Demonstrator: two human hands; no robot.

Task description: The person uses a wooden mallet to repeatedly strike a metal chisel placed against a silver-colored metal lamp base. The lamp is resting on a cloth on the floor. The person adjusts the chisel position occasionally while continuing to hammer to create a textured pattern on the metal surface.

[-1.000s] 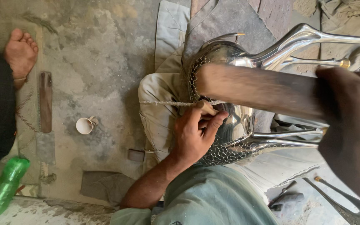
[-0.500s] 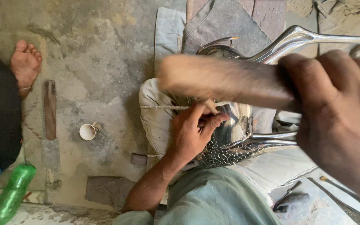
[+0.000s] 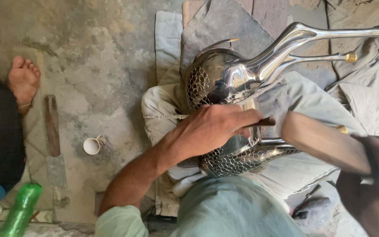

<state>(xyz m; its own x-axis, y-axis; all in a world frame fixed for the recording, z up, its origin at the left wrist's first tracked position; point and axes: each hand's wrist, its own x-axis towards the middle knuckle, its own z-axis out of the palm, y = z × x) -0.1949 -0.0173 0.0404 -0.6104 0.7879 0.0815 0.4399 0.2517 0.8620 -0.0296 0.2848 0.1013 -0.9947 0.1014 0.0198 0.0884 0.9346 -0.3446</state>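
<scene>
Polished metal animal figure [image 3: 242, 79]: laid across the lap, legs pointing right. Punch [image 3: 266, 121] pinched in left hand [image 3: 216, 127]; wooden mallet [image 3: 325, 142] gripped in right hand [image 3: 373, 193].

One shiny metal sculpture [image 3: 237, 83], one wooden mallet [image 3: 325, 142], one white cup [image 3: 92, 145], one green bottle [image 3: 20, 210].

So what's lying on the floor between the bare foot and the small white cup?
In the head view, a long flat brown wooden bar lies on the concrete between the bare foot and the white cup.
</scene>
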